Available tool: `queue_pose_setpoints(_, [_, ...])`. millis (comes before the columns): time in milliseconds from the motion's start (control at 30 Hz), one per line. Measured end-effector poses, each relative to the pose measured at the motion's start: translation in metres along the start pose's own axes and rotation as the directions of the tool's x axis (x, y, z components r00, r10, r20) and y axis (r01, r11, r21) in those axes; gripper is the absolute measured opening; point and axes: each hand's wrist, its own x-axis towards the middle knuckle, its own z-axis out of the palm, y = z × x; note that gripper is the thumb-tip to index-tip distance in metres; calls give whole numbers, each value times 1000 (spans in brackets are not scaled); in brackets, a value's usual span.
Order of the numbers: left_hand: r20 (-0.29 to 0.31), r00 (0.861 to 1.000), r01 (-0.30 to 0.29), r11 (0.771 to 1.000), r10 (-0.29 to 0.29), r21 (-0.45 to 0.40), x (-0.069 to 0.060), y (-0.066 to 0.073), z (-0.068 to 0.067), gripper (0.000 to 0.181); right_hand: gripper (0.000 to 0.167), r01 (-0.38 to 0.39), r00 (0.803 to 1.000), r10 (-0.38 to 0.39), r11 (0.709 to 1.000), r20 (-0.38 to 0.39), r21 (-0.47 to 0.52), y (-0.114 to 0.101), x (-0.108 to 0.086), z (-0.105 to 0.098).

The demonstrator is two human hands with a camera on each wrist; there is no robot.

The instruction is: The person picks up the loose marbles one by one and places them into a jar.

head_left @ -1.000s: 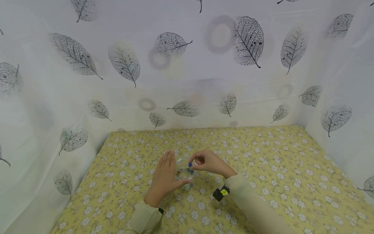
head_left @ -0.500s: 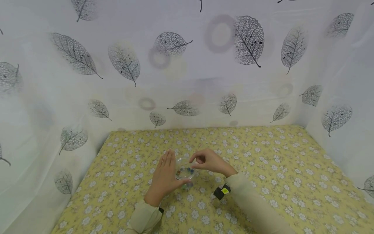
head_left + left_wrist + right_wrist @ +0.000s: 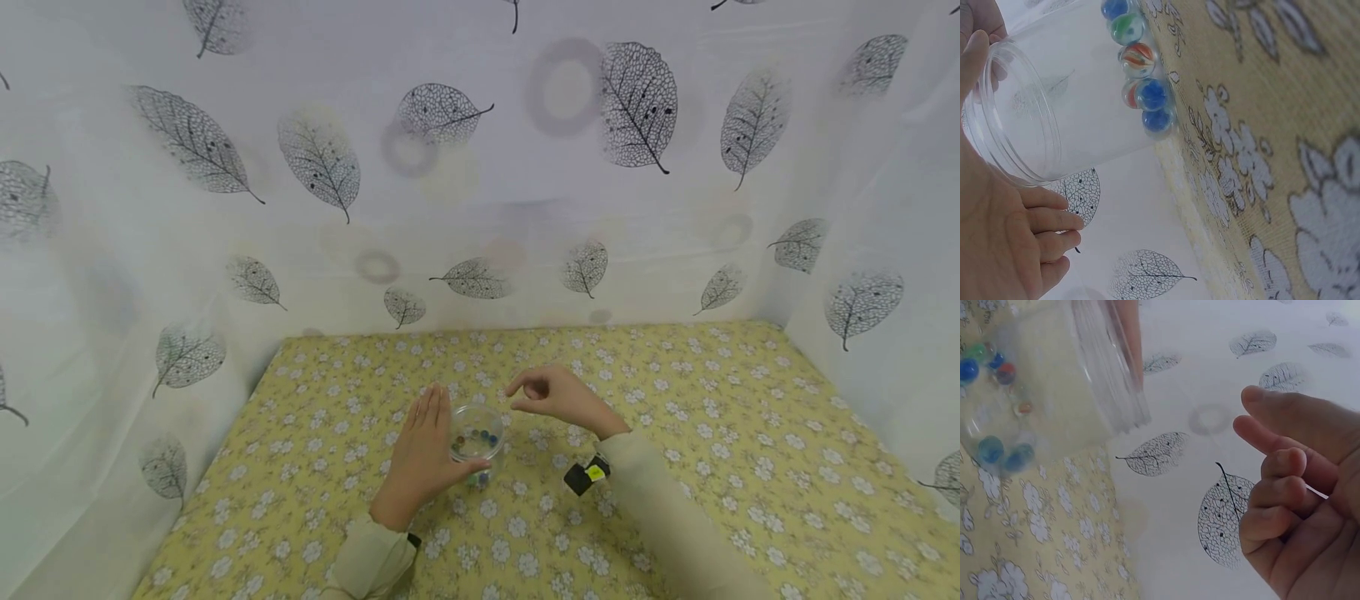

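A clear plastic jar [image 3: 1091, 94] with a wide open mouth stands upright on the cloth, holding several glass marbles at its bottom. Among them are an orange-striped marble [image 3: 1137, 59], a green marble [image 3: 1126, 28] and a blue marble [image 3: 1157, 119]. My left hand [image 3: 423, 458] lies along the jar's left side near the rim, fingers straight and thumb spread across the near side. Right of the jar and apart from it, my right hand [image 3: 558, 400] hovers with nothing in it. Its thumb and index finger [image 3: 1257, 434] are separated; the other fingers are loosely curled.
A yellow floral cloth [image 3: 712, 500] covers the table. White leaf-printed curtains [image 3: 525, 167] hang behind it and on both sides. A black wrist device [image 3: 585, 475] with a yellow patch sits below my right wrist.
A second ago my right hand pinched a blue marble over the jar's mouth. It let the marble go, then drew away up and to the right. My left hand stayed put.
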Motion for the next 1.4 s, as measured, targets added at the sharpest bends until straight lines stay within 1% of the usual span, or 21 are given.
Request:
queue_pose_setpoints(133, [1,1000,3,1000,-3,-10,0,0,0,118,16,-34,999,35,999,-33,22,4,-1,-9])
queue_pose_setpoints(300, [-7,1000,1,1000,-1,-1,0,-1,2,117,17,-74,994,77,996,-72,43,5,-2,-17])
queue_pose_setpoints(500, [-16,1000,-4,1000,4,3,0,0,1,118,18,-95,993,100,993,-69,63,-9,-9,-26])
queue_pose_setpoints(567, [-14,1000,-3,1000,3,2,0,0,1,118,18,-109,991,114,991,-66,78,-7,-9,-27])
queue_pose_setpoints(633, [-12,1000,-3,1000,3,-3,0,0,0,118,19,-104,992,110,990,-65,96,0,-9,-27])
queue_pose_setpoints(867, [6,1000,9,1000,-9,-8,0,0,1,118,26,-136,988,144,982,-56,129,43,-1,-22])
queue_pose_setpoints(1033, [9,1000,13,1000,-13,-12,0,0,1,117,29,-126,990,133,983,-40,134,57,0,-19])
queue_pose_setpoints(1267, [19,1000,16,1000,-16,-12,0,-1,2,118,24,-156,987,160,980,-26,122,74,0,-13])
queue_pose_setpoints(1400, [19,1000,20,1000,-20,-20,0,0,2,118,23,-154,987,157,982,-22,108,79,0,-11])
